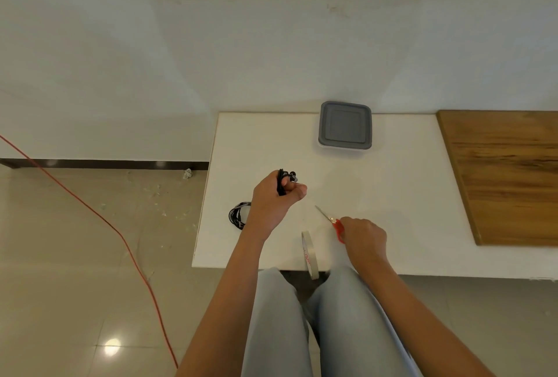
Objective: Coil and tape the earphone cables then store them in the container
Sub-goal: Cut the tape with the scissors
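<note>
1. The fingers of the left hand (273, 201) are curled tight round a black coiled earphone cable (281, 183), with the thumb laid across the front. The earbuds (293, 178) poke out at the top of the fist. The bundle is held on the near side of the grey-lidded container (344, 124) and somewhat to its left.
2. The right hand (363, 236) is bent down over the red handles of the scissors (330, 219) and grips them. The blades are together and point away to the left. The scissors lie on the white table (407, 195), nearer the person than the container and roughly in line with it.
3. A tape roll (309, 254) stands on edge still nearer than the scissors, at the table's near edge and just beside the right hand.
4. A second coiled cable (237, 215) lies flat on the table, well to the left of the container. The left wrist partly hides it.
5. The container sits with its lid on at the table's far edge, by the wall.
6. A wooden board (507, 174) lies on the table to the container's right. A red cord (90, 204) crosses the tiled floor far to its left.
</note>
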### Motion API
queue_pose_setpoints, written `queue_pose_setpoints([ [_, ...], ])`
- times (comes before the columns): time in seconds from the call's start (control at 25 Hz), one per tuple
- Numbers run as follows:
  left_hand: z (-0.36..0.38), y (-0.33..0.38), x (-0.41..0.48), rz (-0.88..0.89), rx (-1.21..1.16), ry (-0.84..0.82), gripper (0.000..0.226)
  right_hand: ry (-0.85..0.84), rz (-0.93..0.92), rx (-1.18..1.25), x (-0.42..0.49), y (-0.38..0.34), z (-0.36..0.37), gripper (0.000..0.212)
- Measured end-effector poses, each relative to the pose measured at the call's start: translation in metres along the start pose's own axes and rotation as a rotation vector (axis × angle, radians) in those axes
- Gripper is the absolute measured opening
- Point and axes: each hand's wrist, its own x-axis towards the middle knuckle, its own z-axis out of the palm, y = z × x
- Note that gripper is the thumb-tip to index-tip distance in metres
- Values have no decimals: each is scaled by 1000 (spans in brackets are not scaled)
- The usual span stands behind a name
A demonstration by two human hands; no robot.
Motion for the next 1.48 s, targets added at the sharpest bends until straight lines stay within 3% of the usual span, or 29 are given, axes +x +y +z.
queue_pose_setpoints([
  [0.2, 1, -2, 1, 5, -6, -1, 33, -8, -105, 123, 9, 6, -3, 23],
  [0.32, 1, -2, 2, 13, 0, 4, 33, 13, -192, 61, 10, 11, -4, 26],
  [0.44, 0, -2, 4, 16, 1, 18, 33, 24, -174, 9, 11, 8, -4, 27],
  [0.6, -1, -3, 4, 14, 5, 23, 33, 172, -250, -67, 4, 3, 2, 33],
  [0.68, -2, -2, 4, 11, 4, 16, 33, 162, -202, 28, 5, 3, 4, 31],
  [0.8, -2, 0, 2, 7, 15, 10, 35, 60, 3, 609, 9, 8, 3, 24],
  [0.88, -2, 1, 1, 7, 17, 4, 35, -2, 12, 843, 12, 16, -3, 27],
  [1.12, -3, 1, 0, 3, -6, -10, 34, -223, -250, 711, 23, 34, -24, 26],
  [1.32, -3, 1, -1, -4, -8, -7, 34, -226, -256, 752, 21, 32, -21, 24],
  [1.48, -3, 2, -1, -1, 20, -9, 35, -352, -321, 698, 23, 38, -27, 27],
])
